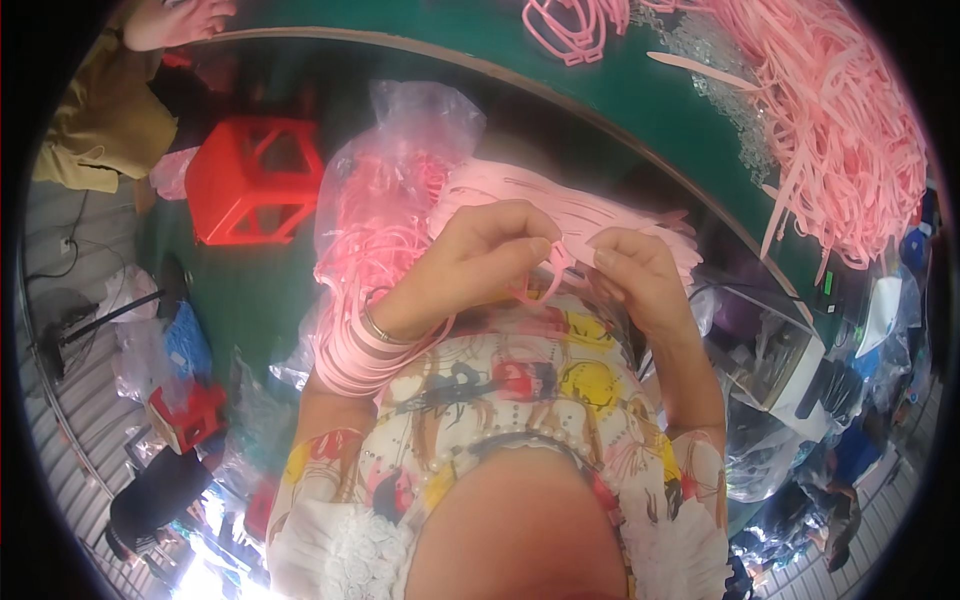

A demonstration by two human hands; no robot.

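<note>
1. Own hands: 2, both mid-pic, in front of torso. L hand [490,246] pinches 1 pink strap [557,266] btwn thumb & index; R hand [640,275] has fingers bent, tips just beside strap's R side. Can't tell if R grips it.
2. Strap pos.: btwn the 2 hands, bent into a small loop, hanging below L fingertips.
3. L wrist: 1 bracelet [374,324]; 1 bundle of looped pink straps [345,358] round the forearm, too many to count.
4. Flat stack [570,195]: 1, pale pink strips, beyond the hands; no. of strips n/a, edges merge.
5. Clear bag [425,112]: 1, L of stack, pink straps inside, uncountable.
6. Table [470,28]: 1, green, top of pic. On it: 1 big heap of pink straps [835,120], 1 pile of clear bits [718,85], plus a few pink loops [568,38], overlapping.
7. Red stools: 2; larger one [252,180] upper L, other [190,415] lower L, partly hidden.
8. Other person: 1 hand [182,22] top L, cut off by pic edge; tan clothing [110,120] below.
9. Hard to see: what's under stack (hidden); R fingers' undersides; loop's lower end, blends w/ patterned top [510,385]; dark shapes at lower corners, blurred.
</note>
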